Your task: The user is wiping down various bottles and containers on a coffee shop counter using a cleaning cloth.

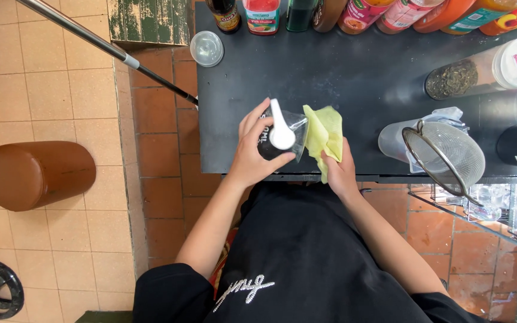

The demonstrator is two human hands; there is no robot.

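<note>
Two hands: both busy at the counter [354, 78] edge
Left hand [252, 157]: wrapped round pump bottle [279, 134]
Right hand [339, 170]: pinching yellow cloth [324, 133] against bottle

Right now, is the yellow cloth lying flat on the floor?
No, the yellow cloth is held up in the right hand against the pump bottle, above the black counter.

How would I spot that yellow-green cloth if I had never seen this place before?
Start at the black counter with bottles lined along its far edge. At its near edge, the person's left hand grips a clear pump bottle with a white pump head. The cloth is pressed against that bottle's side by the right hand; it is the only soft, crumpled, yellow-green thing there.
</note>
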